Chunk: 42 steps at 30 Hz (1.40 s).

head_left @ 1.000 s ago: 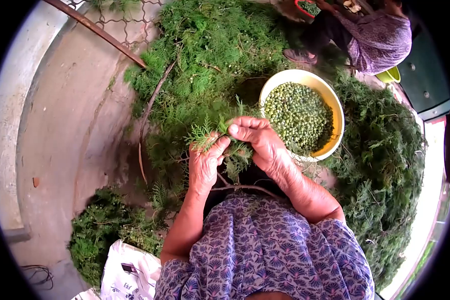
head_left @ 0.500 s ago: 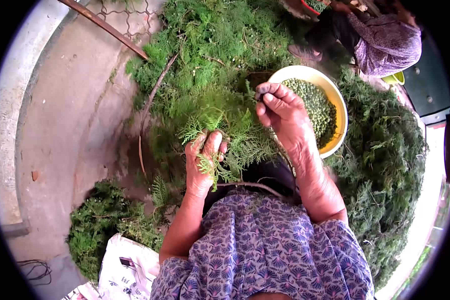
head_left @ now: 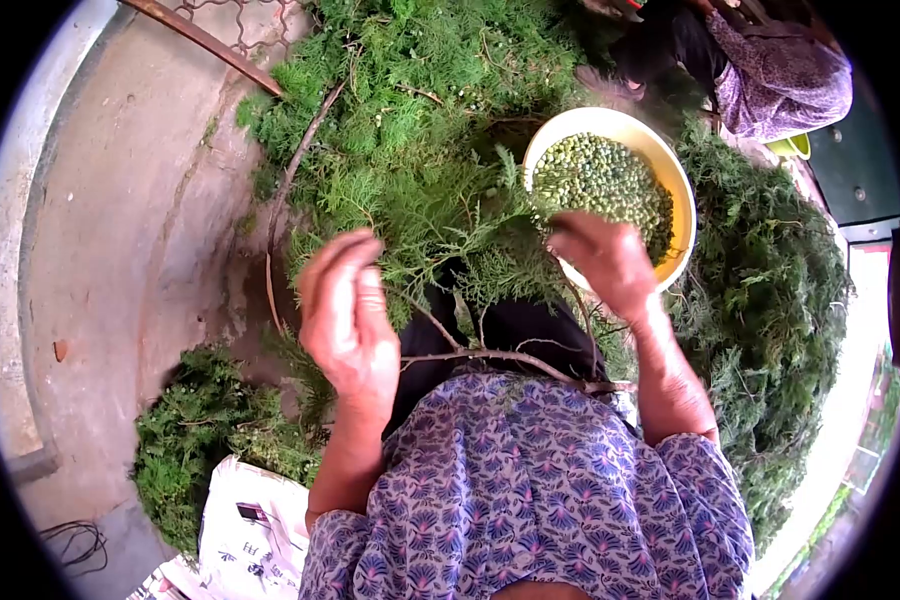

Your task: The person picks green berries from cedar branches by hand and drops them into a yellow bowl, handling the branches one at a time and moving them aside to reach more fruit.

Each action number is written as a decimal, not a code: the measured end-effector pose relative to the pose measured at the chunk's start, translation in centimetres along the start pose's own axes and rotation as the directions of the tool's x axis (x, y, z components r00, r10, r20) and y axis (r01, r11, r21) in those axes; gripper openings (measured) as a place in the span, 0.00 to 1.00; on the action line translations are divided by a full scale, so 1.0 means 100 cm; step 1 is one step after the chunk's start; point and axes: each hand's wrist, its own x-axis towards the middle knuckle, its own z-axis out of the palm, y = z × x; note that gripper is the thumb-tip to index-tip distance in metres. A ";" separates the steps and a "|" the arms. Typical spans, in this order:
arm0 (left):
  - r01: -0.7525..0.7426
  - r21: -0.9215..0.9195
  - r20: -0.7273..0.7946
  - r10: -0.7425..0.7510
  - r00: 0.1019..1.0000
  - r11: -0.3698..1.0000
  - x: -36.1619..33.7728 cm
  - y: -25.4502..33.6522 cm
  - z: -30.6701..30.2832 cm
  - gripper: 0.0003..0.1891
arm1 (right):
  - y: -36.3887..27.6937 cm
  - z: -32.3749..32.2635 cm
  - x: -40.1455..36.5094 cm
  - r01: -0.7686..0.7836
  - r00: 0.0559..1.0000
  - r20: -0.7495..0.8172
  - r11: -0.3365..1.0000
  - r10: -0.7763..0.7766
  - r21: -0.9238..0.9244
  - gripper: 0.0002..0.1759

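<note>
A leafy green branch (head_left: 470, 354) lies across my lap, its sprays spreading up between my hands. My left hand (head_left: 350, 310) is raised at the left of the sprays, fingers extended, holding nothing. My right hand (head_left: 610, 260) hovers at the lower left rim of a yellow basin (head_left: 682, 215); motion blurs its fingers, and whether they hold anything cannot be made out. Many small green berries (head_left: 600, 175) fill the basin's bottom.
A large heap of green branches (head_left: 400, 110) lies ahead, another (head_left: 760, 300) at the right, a smaller pile (head_left: 195, 420) at lower left beside a white sack (head_left: 255, 530). A co-worker (head_left: 780, 80) sits at upper right. A wooden bar (head_left: 205, 42) crosses the upper left.
My left hand has let go of the green spray and moved left, its fingers now extended. My right hand has moved down and slightly right, its pinched fingers now blurred.
</note>
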 end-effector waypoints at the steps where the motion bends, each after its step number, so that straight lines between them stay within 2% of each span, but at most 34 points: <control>1: 0.020 -0.137 -0.017 -0.023 1.000 0.990 0.006 0.013 0.011 0.07 | -0.017 0.001 0.000 -0.155 0.966 0.205 0.988 0.155 -0.015 0.15; 2: 0.054 -0.223 0.017 -0.051 0.999 0.973 0.004 0.008 0.027 0.05 | -0.010 0.018 -0.006 -0.114 0.984 0.145 0.990 0.102 0.083 0.14; 3: 0.147 -0.153 0.236 -0.108 0.966 0.977 0.004 0.004 0.034 0.05 | -0.014 0.024 -0.009 -0.145 0.986 0.091 0.984 0.136 0.099 0.13; 4: 0.219 -0.062 0.438 -0.171 0.883 0.974 0.004 0.001 0.040 0.08 | -0.017 0.028 -0.010 -0.173 0.985 0.036 0.978 0.170 0.118 0.12; 5: 0.259 -0.052 0.473 -0.205 0.857 0.964 0.002 -0.004 0.050 0.10 | -0.019 0.026 -0.009 -0.316 0.948 0.109 0.908 0.298 0.274 0.12; 6: 0.299 -0.041 0.508 -0.237 0.828 0.954 0.000 -0.009 0.058 0.13 | -0.016 0.026 -0.009 -0.311 0.950 0.103 0.909 0.294 0.277 0.12; 8: 0.282 -0.004 0.550 -0.233 0.802 0.959 0.001 -0.017 0.062 0.17 | -0.006 0.029 -0.012 -0.172 0.983 0.037 0.831 0.180 0.530 0.11; 9: 0.424 -0.081 0.551 -0.314 0.773 0.902 0.002 -0.017 0.063 0.18 | -0.009 0.027 -0.014 -0.190 0.977 0.041 0.758 0.211 0.624 0.10; 10: 0.558 -0.155 0.559 -0.393 0.730 0.815 0.002 -0.017 0.064 0.20 | -0.010 0.027 -0.017 -0.189 0.977 0.042 0.759 0.208 0.623 0.10; 11: 0.394 -0.157 0.449 -0.290 0.845 0.905 -0.001 -0.027 0.070 0.22 | -0.012 0.028 -0.019 -0.207 0.970 0.043 0.715 0.241 0.667 0.10; 12: 0.392 -0.155 0.440 -0.291 0.849 0.907 0.004 -0.024 0.066 0.22 | -0.012 0.029 -0.020 -0.220 0.962 0.044 0.667 0.270 0.712 0.10; 13: 0.549 -0.242 0.535 -0.362 0.764 0.800 0.010 -0.018 0.061 0.22 | -0.013 0.030 -0.020 -0.169 0.978 0.017 0.741 0.208 0.650 0.10; 14: 0.688 -0.300 0.634 -0.401 0.661 0.660 0.016 -0.011 0.055 0.23 | -0.014 0.026 -0.019 -0.134 0.990 0.058 0.780 0.125 0.611 0.10; 16: 0.715 -0.316 0.679 -0.377 0.630 0.624 0.020 -0.006 0.049 0.21 | -0.021 0.026 -0.018 -0.054 0.998 0.000 0.786 0.069 0.616 0.10; 18: 0.770 -0.403 0.736 -0.325 0.594 0.495 0.017 -0.008 0.047 0.16 | -0.021 0.025 -0.020 -0.049 0.999 0.019 0.819 0.047 0.572 0.10; 22: 0.714 -0.437 0.704 -0.286 0.650 0.548 0.020 -0.005 0.036 0.09 | -0.020 0.020 -0.017 -0.074 0.994 0.101 0.899 0.034 0.432 0.10; 23: 0.631 -0.432 0.664 -0.246 0.706 0.645 0.022 -0.004 0.033 0.05 | -0.024 0.014 -0.012 -0.098 0.985 0.169 0.917 0.034 0.387 0.12; 24: 0.627 -0.434 0.661 -0.245 0.709 0.647 0.021 -0.002 0.033 0.05 | -0.024 0.014 -0.011 -0.093 0.985 0.168 0.917 0.029 0.387 0.12; 26: 0.516 -0.363 0.558 -0.262 0.787 0.776 0.018 0.004 0.035 0.04 | -0.024 0.014 -0.010 -0.002 0.986 0.153 0.926 -0.061 0.379 0.14; 27: 0.464 -0.393 0.445 -0.278 0.852 0.794 0.014 0.008 0.040 0.05 | -0.027 0.013 -0.010 0.048 0.989 0.108 0.924 -0.096 0.380 0.13; 28: 0.462 -0.395 0.444 -0.276 0.853 0.794 0.012 0.008 0.042 0.05 | -0.033 0.009 -0.009 0.050 0.990 0.107 0.924 -0.097 0.379 0.13; 30: 0.410 -0.328 0.327 -0.305 0.894 0.851 0.008 0.008 0.043 0.09 | -0.050 -0.002 -0.007 0.043 0.981 -0.193 0.978 -0.004 0.202 0.13; 31: 0.410 -0.319 0.305 -0.317 0.898 0.855 0.006 0.007 0.045 0.08 | -0.065 -0.010 -0.009 0.030 0.959 -0.282 0.975 0.034 0.219 0.15; 32: 0.413 -0.320 0.307 -0.319 0.896 0.852 0.006 0.007 0.046 0.08 | -0.071 -0.013 -0.011 0.150 0.939 -0.331 0.978 -0.094 0.147 0.14; 34: 0.255 -0.301 0.238 -0.187 0.953 0.919 0.006 0.008 0.047 0.08 | -0.090 -0.007 -0.011 0.291 0.948 -0.242 0.872 -0.208 0.394 0.14; 35: 0.308 -0.357 0.272 -0.217 0.937 0.882 0.006 0.008 0.048 0.09 | -0.094 -0.002 -0.003 0.370 0.924 -0.226 0.867 -0.308 0.333 0.15; 36: 0.305 -0.358 0.274 -0.213 0.938 0.882 0.005 0.010 0.048 0.09 | -0.106 0.001 0.006 0.326 0.938 -0.215 0.899 -0.270 0.292 0.15; 38: 0.280 -0.405 0.248 -0.190 0.950 0.870 0.006 0.013 0.047 0.09 | -0.098 0.015 0.021 0.321 0.914 -0.317 0.930 -0.254 0.178 0.16; 40: 0.219 -0.321 0.194 -0.163 0.967 0.921 0.002 0.010 0.046 0.10 | -0.085 0.023 0.032 0.305 0.929 -0.278 0.930 -0.244 0.203 0.17; 42: 0.199 -0.230 0.192 -0.156 0.969 0.953 0.002 0.013 0.041 0.09 | -0.077 0.029 0.030 0.107 0.988 -0.149 0.905 -0.048 0.412 0.16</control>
